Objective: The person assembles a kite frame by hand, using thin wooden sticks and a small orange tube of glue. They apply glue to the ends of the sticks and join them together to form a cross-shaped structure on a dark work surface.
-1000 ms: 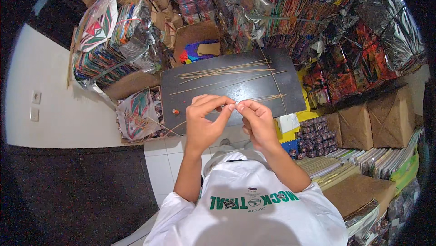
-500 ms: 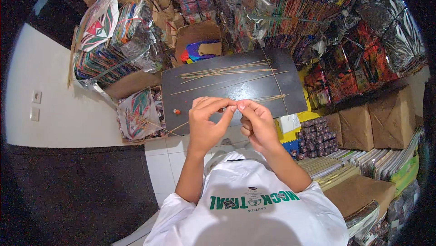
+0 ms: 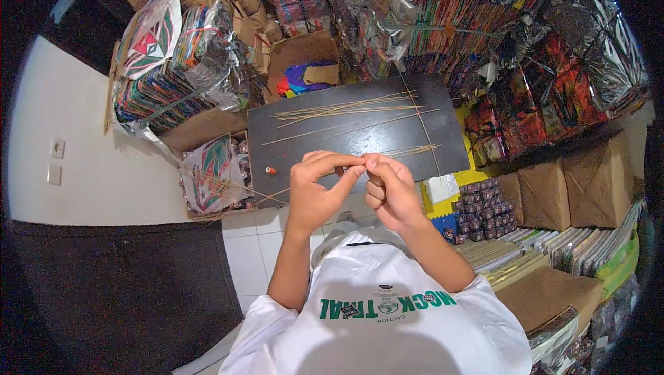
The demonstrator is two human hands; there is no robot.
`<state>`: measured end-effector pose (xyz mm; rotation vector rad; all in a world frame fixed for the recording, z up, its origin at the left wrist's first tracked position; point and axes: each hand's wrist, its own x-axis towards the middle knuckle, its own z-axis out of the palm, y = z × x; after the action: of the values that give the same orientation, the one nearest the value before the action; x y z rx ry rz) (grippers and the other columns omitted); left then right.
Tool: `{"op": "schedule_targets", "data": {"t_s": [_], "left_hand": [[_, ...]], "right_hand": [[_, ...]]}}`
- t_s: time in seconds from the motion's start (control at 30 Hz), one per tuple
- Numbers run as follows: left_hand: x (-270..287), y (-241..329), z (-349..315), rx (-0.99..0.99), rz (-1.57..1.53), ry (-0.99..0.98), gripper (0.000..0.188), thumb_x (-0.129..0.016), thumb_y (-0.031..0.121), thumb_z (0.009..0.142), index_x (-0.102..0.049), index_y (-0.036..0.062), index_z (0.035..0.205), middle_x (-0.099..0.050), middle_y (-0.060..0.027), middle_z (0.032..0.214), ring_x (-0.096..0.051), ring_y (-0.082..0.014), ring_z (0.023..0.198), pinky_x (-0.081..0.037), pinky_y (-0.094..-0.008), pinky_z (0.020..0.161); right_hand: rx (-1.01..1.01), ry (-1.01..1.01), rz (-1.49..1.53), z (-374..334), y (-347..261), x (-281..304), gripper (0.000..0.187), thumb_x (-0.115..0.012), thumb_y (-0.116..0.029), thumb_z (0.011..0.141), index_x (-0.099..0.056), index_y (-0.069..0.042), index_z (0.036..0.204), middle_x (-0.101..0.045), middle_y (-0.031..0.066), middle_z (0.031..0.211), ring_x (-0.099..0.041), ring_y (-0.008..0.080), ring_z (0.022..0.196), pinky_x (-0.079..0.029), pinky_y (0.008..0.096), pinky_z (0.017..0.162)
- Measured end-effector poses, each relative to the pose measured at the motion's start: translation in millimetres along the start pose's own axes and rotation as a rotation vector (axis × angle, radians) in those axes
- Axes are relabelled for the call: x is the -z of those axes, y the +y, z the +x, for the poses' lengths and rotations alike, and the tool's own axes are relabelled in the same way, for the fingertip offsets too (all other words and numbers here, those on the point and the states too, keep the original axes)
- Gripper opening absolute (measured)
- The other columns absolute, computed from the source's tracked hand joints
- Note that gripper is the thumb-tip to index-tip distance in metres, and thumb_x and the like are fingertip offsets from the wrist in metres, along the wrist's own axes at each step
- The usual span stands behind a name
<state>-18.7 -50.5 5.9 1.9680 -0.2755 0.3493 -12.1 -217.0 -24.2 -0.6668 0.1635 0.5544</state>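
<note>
My left hand point(image 3: 318, 188) and my right hand point(image 3: 393, 188) meet over the near edge of a dark table point(image 3: 277, 164). Thumb and forefinger of each are pinched closed, tips touching; the right hand's other fingers curl in. Whatever lies between the fingertips is too small to make out. A thin stick point(image 3: 273, 196) slants up from the lower left and disappears behind my left hand; whether I hold it is hidden. Beyond my hands, several thin bamboo sticks point(image 3: 346, 109) lie across the table. A smaller bunch of sticks point(image 3: 415, 149) rests just past my right hand.
A small orange-and-white spool point(image 3: 270, 171) stands on the table's left part. Left of the table is a box point(image 3: 183, 191) with patterned paper and sticks. Bundled stacks point(image 3: 449, 36) crowd the far side. Small dark boxes point(image 3: 484, 212) and brown parcels point(image 3: 539, 198) stand at right.
Both hands stay pinched together in nearly the same place, with only a slight shift of the fingertips. The whole view has shifted very slightly.
</note>
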Motion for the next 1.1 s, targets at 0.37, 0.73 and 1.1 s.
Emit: {"op": "schedule_targets", "data": {"t_s": [0.37, 0.73, 1.1], "left_hand": [[6.2, 2.7, 3.9, 0.055, -0.086, -0.077, 0.022, -0.081, 0.003, 0.082, -0.078, 0.0030, 0.103, -0.078, -0.0096, 0.094, -0.072, -0.0157, 0.086, -0.054, -0.0296, 0.079], [10.6, -2.9, 4.1, 0.056, -0.085, -0.178, 0.017, -0.080, 0.004, 0.082, -0.080, 0.0029, 0.099, -0.078, -0.0116, 0.093, -0.072, -0.0181, 0.084, -0.054, -0.0299, 0.077], [9.9, -1.6, 3.9, 0.105, -0.100, -0.177, 0.014, -0.080, 0.005, 0.082, -0.079, 0.0018, 0.096, -0.077, -0.0094, 0.092, -0.070, -0.0155, 0.084, -0.053, -0.0293, 0.077]], "right_hand": [[0.073, -0.059, -0.135, 2.5, 0.2, 5.8, 0.013, -0.064, -0.020, 0.101, -0.063, -0.007, 0.104, -0.046, -0.0105, 0.063, -0.032, -0.0007, 0.045, -0.023, 0.0207, 0.042], [-0.008, -0.083, -0.321, 1.4, -11.8, 12.4, 0.018, -0.065, -0.020, 0.099, -0.068, -0.004, 0.107, -0.054, -0.0095, 0.070, -0.037, -0.0006, 0.048, -0.026, 0.0198, 0.042], [0.018, -0.077, -0.375, 0.9, -11.3, 18.1, 0.015, -0.067, -0.021, 0.098, -0.069, -0.007, 0.103, -0.056, -0.0092, 0.073, -0.039, -0.0014, 0.051, -0.027, 0.0190, 0.044]]}}
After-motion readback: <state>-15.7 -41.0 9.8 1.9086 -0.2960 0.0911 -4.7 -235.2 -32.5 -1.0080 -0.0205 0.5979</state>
